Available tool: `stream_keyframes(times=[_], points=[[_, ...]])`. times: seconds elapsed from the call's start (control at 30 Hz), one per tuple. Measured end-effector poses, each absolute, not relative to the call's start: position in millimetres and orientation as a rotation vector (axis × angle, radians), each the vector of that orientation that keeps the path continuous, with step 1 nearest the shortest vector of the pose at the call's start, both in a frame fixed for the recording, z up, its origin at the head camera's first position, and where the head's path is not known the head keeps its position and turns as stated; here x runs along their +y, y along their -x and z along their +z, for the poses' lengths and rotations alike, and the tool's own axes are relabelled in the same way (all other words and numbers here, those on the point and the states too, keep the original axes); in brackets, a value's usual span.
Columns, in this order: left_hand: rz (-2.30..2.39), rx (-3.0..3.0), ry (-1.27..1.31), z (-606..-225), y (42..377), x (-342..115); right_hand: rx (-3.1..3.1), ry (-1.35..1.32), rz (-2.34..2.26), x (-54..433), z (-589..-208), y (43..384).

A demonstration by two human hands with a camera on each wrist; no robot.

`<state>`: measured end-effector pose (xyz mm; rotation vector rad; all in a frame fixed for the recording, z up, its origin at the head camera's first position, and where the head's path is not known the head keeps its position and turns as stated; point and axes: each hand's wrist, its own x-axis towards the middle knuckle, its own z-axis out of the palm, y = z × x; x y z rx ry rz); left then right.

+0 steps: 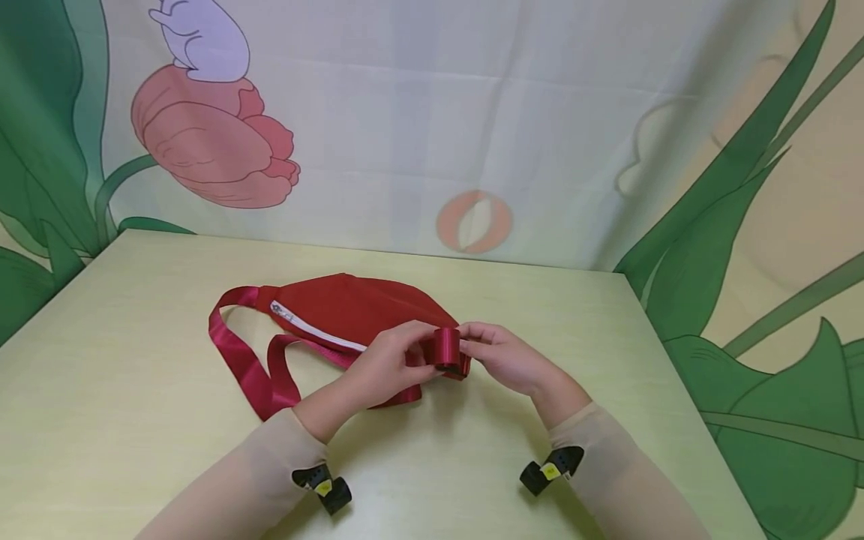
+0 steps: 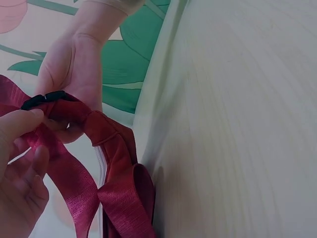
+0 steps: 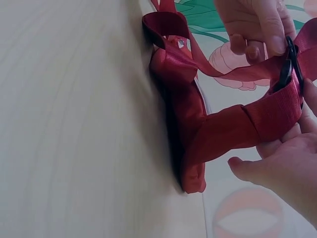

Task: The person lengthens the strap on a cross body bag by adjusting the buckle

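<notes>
A red waist bag (image 1: pixel 351 304) with a white zipper (image 1: pixel 317 328) lies on the table, its satin strap (image 1: pixel 239 360) looping out to the left. At the bag's right end my left hand (image 1: pixel 385 360) pinches the strap by a black plastic buckle (image 3: pixel 292 64), the thumb against it. My right hand (image 1: pixel 513 360) holds the strap on the other side of that buckle, its fingers around the webbing. Between the hands the strap stands up in a small loop (image 1: pixel 447 349). In the left wrist view, the strap hangs down in front of the bag.
The pale wooden table (image 1: pixel 169 450) ends at a back edge against a printed cloth backdrop (image 1: pixel 378 150). Each sleeve carries a small black wrist camera (image 1: pixel 324 487). Green leaf prints (image 1: pixel 742 247) cover the cloth on the right.
</notes>
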<state>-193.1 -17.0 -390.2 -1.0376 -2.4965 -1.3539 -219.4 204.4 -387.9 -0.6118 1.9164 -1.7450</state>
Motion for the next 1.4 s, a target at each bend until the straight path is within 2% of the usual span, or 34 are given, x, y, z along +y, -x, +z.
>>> stream_keyframes(times=[0.23,0.57,0.77,1.4], points=[[-1.217,-2.542,0.991,-389.6,192.5,-19.9,1.906,0.624,-1.811,205.1,-389.3,219.4],[-1.301,-2.524,0.995,-390.2,190.5,-15.1,2.049,0.491,-1.792,197.2,-386.7,217.2],[-1.166,-2.585,0.963,-390.6,192.0,-19.3,2.043,0.437,-1.790,198.0,-386.3,217.4],[-0.743,-2.679,0.851,-391.0,192.7,-26.2,1.927,0.554,-1.805,204.9,-389.7,217.9]])
